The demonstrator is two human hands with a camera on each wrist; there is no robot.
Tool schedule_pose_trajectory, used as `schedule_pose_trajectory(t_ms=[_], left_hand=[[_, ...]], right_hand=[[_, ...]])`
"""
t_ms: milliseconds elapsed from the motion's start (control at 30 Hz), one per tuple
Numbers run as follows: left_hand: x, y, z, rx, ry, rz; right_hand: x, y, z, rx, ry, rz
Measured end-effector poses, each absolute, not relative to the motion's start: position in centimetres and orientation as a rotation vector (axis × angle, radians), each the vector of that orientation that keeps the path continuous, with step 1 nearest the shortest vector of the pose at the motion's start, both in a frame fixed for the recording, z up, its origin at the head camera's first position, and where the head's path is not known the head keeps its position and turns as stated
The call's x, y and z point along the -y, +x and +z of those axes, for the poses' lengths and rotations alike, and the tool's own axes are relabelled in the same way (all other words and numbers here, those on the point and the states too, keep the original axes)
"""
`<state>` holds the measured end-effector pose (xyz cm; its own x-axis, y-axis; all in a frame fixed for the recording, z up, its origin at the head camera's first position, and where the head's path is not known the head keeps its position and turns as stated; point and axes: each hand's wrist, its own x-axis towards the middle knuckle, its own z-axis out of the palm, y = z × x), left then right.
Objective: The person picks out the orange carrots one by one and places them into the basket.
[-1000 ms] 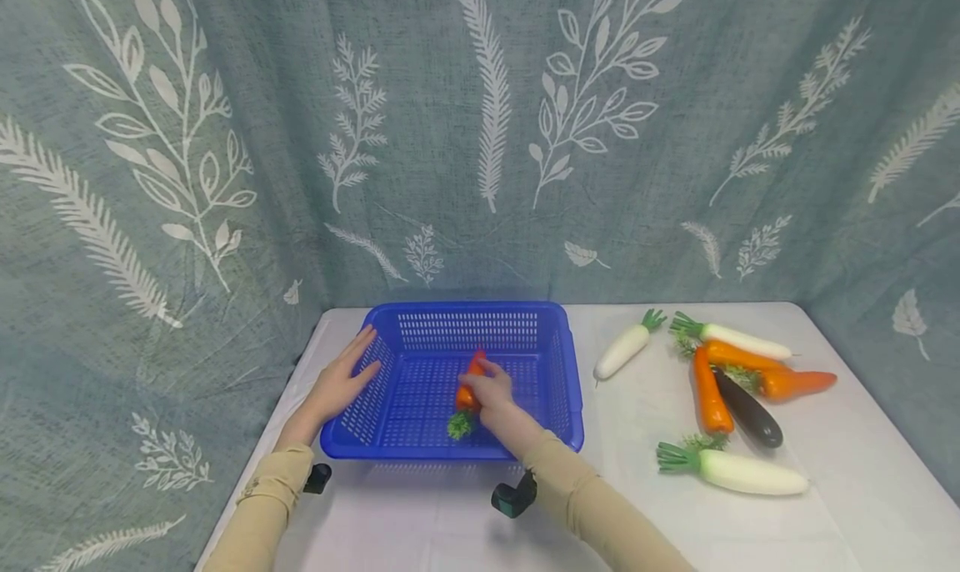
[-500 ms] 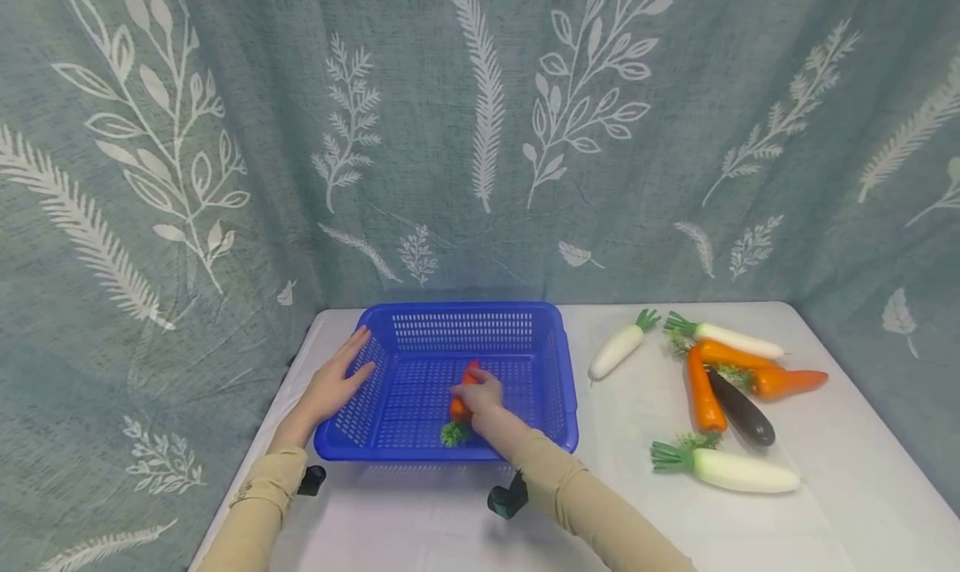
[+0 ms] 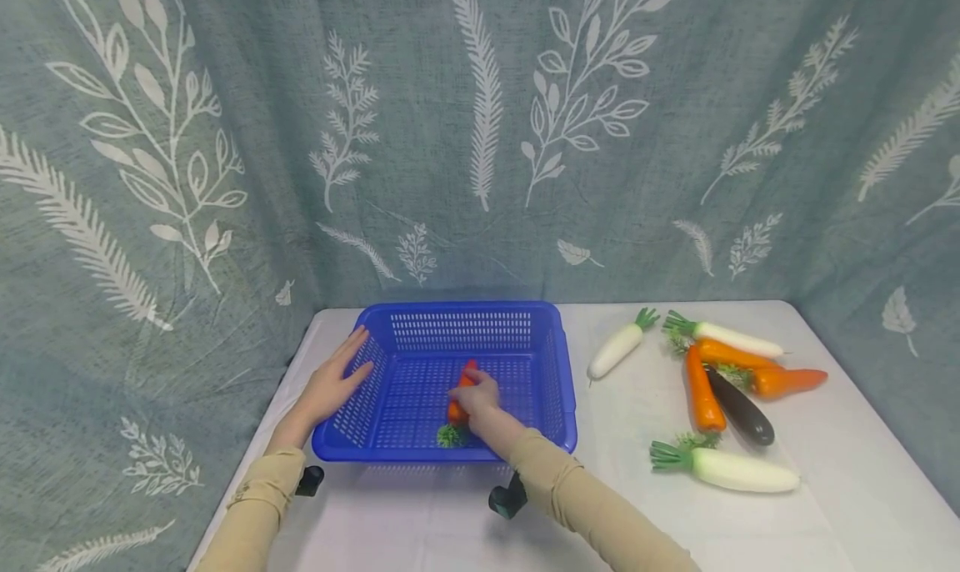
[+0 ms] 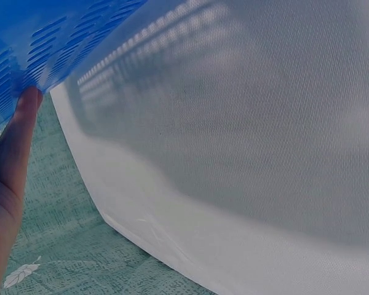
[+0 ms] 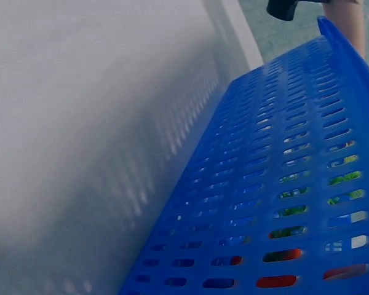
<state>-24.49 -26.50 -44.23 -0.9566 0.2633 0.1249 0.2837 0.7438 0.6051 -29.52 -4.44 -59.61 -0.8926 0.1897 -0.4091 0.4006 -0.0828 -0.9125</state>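
Observation:
In the head view a blue plastic basket (image 3: 375, 455) stands on the table. My right hand (image 3: 480, 398) is inside it, fingers round an orange carrot (image 3: 457, 411) with a frilly green top, low over the basket floor. Whether the carrot touches the floor I cannot tell. My left hand (image 3: 327, 386) rests against the basket's left side with its fingers straight. The left wrist view has that hand (image 4: 12, 160) touching the slotted basket wall (image 4: 49, 43). Through the slots of the basket's front wall (image 5: 252, 153), the right wrist view gives glimpses of red and green; the right hand is mostly hidden there.
Right of the basket, a white radish (image 3: 617, 351) lies alone. Further right lie another radish (image 3: 738, 338), several carrots (image 3: 705, 388), a dark eggplant (image 3: 741, 407) and a radish (image 3: 742, 470) nearer the front. A patterned curtain (image 3: 450, 138) surrounds the white table (image 3: 600, 472).
My right hand and the carrot have moved slightly left and nearer the basket's front. The left hand stays at the basket's side. The whole head view has shifted a little.

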Motion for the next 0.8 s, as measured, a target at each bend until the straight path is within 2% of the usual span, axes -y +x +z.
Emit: schedule_pose_trajectory(t_ms=[67,133,233,467,633,800], left_hand=[[26.5,-24.5,-44.2,2.901,-0.458,-1.018],[26.5,-24.6,-44.2,2.898,-0.461,-1.018],[26.5,-24.7,-44.2,2.9,-0.46,-1.022],[26.4,-24.6,-44.2,2.9,-0.459,-1.026],[26.4,-24.7,-44.2,2.896,-0.461,-1.015],[26.5,-24.6,-44.2,2.901,-0.456,-1.025]], right_hand=[[4.1,-27.0,-54.8,-2.09,0.645,-2.069],[4.0,-27.5,-55.9,-2.11,0.594,-2.047],[4.4,-29.5,-59.6,-2.043,0.554,-2.071],[4.2,-28.0,-57.0,-1.882,0.512,-2.029],[4.6,-29.0,-59.5,-1.829,0.464,-2.033],[4.7,-28.8,-58.9,-1.848,0.418,-1.937]])
